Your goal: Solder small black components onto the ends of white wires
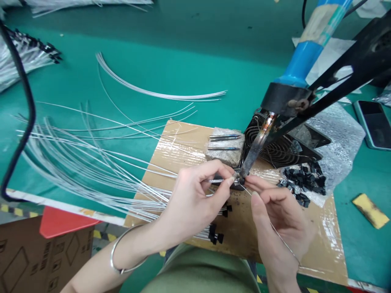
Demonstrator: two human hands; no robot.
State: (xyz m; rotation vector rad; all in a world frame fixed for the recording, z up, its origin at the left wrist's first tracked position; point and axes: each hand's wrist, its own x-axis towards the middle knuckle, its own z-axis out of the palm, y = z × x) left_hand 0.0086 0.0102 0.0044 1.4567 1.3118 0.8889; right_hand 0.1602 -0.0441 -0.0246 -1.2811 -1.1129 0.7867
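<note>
My left hand [203,195] pinches the end of a thin white cable [165,169], close under the tip of a soldering iron [254,152] fixed in a black stand [339,73]. Between thumb and fingers, my right hand [276,219] grips a strand of solder wire [282,240] that runs up to the same tip. The exact joint is partly hidden by my fingertips and the iron. Below my left hand lie cables with black connectors [215,234] on their ends. Spare soldering tips [224,137] rest on a greyish block [224,156] just behind.
A cardboard sheet [324,244] covers the work spot on the green table [250,49]. A black fan [275,148] sits behind the iron. Small black connector housings [304,179] lie on bubble wrap [339,126]. A yellow sponge [370,210] and a phone [374,124] are at right.
</note>
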